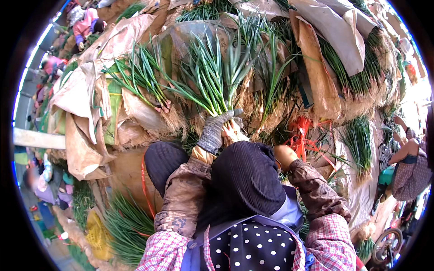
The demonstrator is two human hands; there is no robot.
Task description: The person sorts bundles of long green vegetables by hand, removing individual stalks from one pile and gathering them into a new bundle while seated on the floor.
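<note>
My left hand [217, 130], in a grey knit glove, is closed around the lower stems of a bunch of green onions [212, 81]. The leaves fan upward and the pale roots hang by my knee. My right hand is out of sight behind my right knee; only its wrist [284, 156] shows, near red plastic ties [301, 135]. A smaller bunch of green onions [147, 79] lies to the left on sacking. Further loose green onions [273, 81] with long roots lie just right of the held bunch.
Covered heaps of green onions [359, 67] stand ahead, under brown and white sacking [315, 71]. More bunches lie at lower left [127, 227] and at right [359, 145]. Other people sit at upper left [84, 25], lower left [47, 186] and far right [412, 169].
</note>
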